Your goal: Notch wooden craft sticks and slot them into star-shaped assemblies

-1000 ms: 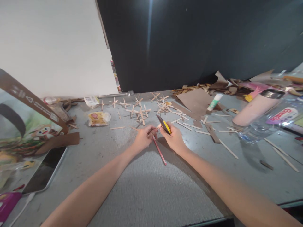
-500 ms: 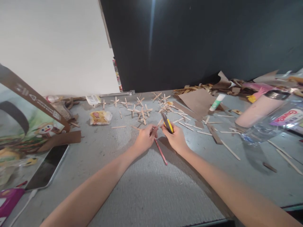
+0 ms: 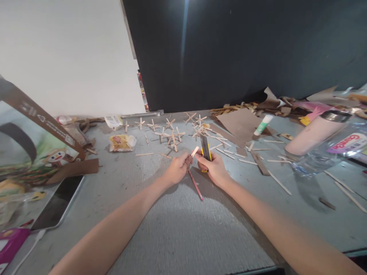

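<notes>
My left hand (image 3: 177, 168) pinches a short wooden stick (image 3: 194, 151), tilted up to the right. Close beside it my right hand (image 3: 215, 168) is wrapped round a black and yellow utility knife (image 3: 205, 148) that points away from me, right next to the stick. A red pencil (image 3: 195, 185) lies on the grey table (image 3: 172, 225) just under both hands. Beyond the hands lie several crosses made of glued wooden sticks (image 3: 172, 135).
Loose sticks (image 3: 279, 182) and brown cardboard pieces (image 3: 241, 122) are scattered to the right, with a glue stick (image 3: 263, 124), a pink tumbler (image 3: 314, 131) and a clear plastic bottle (image 3: 335, 149). At the left are a printed carton (image 3: 31, 145), a phone (image 3: 59, 202) and a snack wrapper (image 3: 122, 142).
The knife has swung from leaning left to pointing nearly straight away from me. The stick's end now shows above my left fingers. Both hands stayed over the pencil.
</notes>
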Tool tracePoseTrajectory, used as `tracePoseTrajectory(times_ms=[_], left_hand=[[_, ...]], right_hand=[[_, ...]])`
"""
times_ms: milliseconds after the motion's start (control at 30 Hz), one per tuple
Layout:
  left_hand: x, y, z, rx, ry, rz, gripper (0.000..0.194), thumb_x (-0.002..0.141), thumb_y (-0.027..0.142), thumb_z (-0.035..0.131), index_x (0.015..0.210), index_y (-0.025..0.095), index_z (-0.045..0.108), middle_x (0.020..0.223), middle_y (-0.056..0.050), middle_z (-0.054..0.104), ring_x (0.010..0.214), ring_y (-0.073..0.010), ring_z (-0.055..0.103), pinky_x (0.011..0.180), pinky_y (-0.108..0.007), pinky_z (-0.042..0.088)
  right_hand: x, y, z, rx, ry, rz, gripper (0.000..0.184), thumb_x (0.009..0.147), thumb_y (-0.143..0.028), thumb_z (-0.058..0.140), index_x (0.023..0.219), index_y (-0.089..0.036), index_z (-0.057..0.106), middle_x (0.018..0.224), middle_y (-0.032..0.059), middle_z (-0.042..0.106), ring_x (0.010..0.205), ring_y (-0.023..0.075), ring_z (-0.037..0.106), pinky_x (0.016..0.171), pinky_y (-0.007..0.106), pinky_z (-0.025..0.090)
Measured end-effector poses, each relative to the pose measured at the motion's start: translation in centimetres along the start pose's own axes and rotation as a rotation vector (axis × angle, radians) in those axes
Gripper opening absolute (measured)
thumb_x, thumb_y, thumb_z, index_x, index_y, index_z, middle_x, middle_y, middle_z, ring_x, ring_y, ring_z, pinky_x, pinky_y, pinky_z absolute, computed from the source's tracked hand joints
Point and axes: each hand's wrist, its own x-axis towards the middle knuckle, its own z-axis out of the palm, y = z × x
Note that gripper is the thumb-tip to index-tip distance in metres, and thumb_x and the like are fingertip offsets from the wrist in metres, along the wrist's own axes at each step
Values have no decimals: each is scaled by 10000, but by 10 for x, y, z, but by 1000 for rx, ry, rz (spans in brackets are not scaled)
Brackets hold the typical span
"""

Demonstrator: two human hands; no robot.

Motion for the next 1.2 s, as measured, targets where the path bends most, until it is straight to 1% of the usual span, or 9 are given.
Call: tracePoseTrajectory(times_ms=[133, 267, 400, 500, 667, 767, 867, 1067, 1200], left_hand=[[0, 0, 0, 36, -34, 5, 392, 1033, 533, 437, 778, 235, 416, 580, 61, 439, 514, -113, 408, 528, -239, 324], [-1, 1, -1, 44, -42, -12, 383, 1053, 523, 387, 803, 234, 408, 591, 69, 427, 527, -114, 416, 549, -241, 340], [-1, 0, -1, 59, -39, -15, 368, 1056, 509, 374, 812, 236, 409, 587, 71, 417, 530, -118, 422, 553, -243, 336], [-1, -1, -2, 91, -40, -22, 350, 1057, 481, 374, 811, 234, 414, 589, 66, 429, 546, -121, 436, 558, -243, 333], [0, -3, 0, 92, -38, -6, 273, 1039, 377, 382, 808, 234, 409, 587, 70, 414, 543, -116, 419, 556, -241, 323], [0, -3, 0, 84, -45, 2, 263, 1027, 368, 398, 800, 235, 400, 587, 70, 411, 541, -115, 412, 552, -240, 314], [1, -3, 0, 77, -45, 5, 307, 1034, 416, 409, 785, 236, 385, 588, 67, 416, 540, -114, 406, 548, -240, 310], [1, -4, -1, -21, -69, 16, 475, 1034, 636, 402, 773, 240, 386, 566, 69, 397, 492, -110, 385, 510, -246, 327], [2, -4, -2, -10, -68, 27, 545, 1006, 732, 394, 771, 240, 391, 561, 72, 386, 502, -111, 395, 502, -243, 327]], right_hand=[[-2, -1, 2, -45, 49, 5, 458, 652, -589, 871, 814, -206, 680, 523, -100, 338, 453, 95, 297, 465, 274, 226], [-2, -3, 2, -37, 121, 13, 461, 630, -584, 871, 838, -206, 712, 513, -106, 311, 452, 91, 271, 465, 272, 204], [-2, -6, 2, -78, 116, 12, 419, 630, -558, 874, 790, -210, 704, 517, -91, 353, 461, 96, 299, 469, 275, 216], [-3, -6, 2, -95, 113, 18, 421, 638, -565, 873, 768, -214, 679, 514, -94, 347, 460, 98, 294, 465, 275, 214], [-3, -4, 1, -151, 99, 6, 461, 657, -605, 858, 808, -209, 677, 528, -90, 373, 474, 102, 301, 471, 274, 221], [-2, -2, -1, -209, 97, 9, 484, 656, -630, 851, 810, -206, 678, 534, -83, 388, 482, 108, 316, 472, 277, 235], [-1, 0, -2, -254, 92, -13, 467, 686, -635, 824, 804, -207, 680, 546, -74, 395, 491, 113, 311, 478, 279, 246], [-2, -1, -6, -399, 53, -183, 379, 809, -589, 719, 820, -210, 703, 588, -42, 429, 544, 139, 358, 524, 286, 289], [-5, -6, -5, -484, 41, -277, 340, 859, -545, 675, 780, -214, 670, 631, -25, 460, 596, 154, 404, 571, 289, 327]])
